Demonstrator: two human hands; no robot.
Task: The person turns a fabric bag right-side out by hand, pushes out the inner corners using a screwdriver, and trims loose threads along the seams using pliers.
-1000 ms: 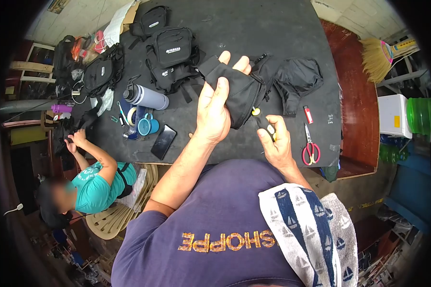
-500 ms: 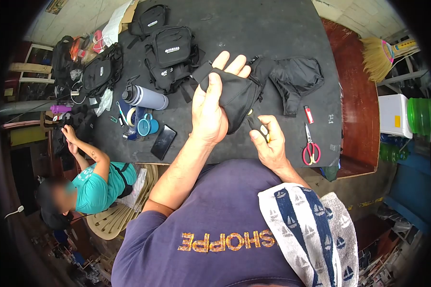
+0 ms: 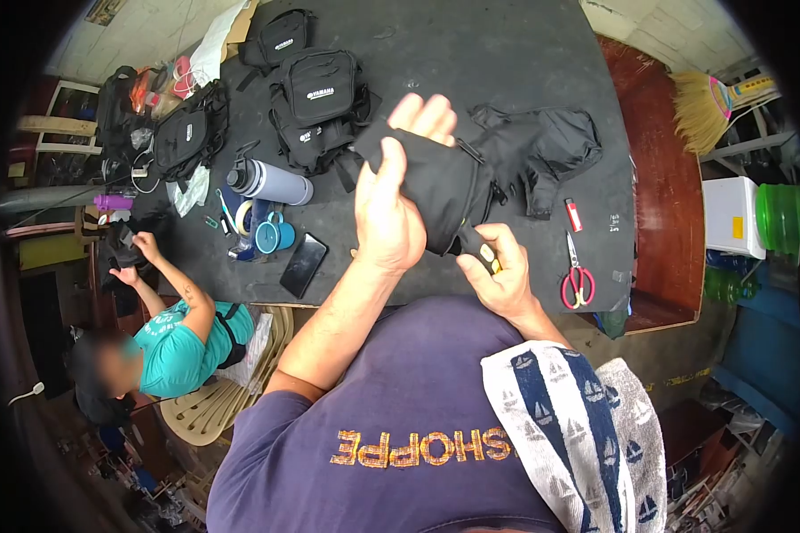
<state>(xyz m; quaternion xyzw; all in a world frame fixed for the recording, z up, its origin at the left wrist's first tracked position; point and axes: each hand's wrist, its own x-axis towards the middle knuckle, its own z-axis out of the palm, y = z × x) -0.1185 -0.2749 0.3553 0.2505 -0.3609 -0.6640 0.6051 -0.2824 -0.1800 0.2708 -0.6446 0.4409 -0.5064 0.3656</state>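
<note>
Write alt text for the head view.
A person's left hand holds a black pouch above a table; the right hand, holding a small partly yellow item, is at the pouch's lower edge. Scissors, a phone and black bags lie nearby.

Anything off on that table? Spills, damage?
Nothing stands out. No visible spill or damage on the tabletop; the scissors and phone lie flat, and the black pouch in the left hand shows no obvious tear.
</note>
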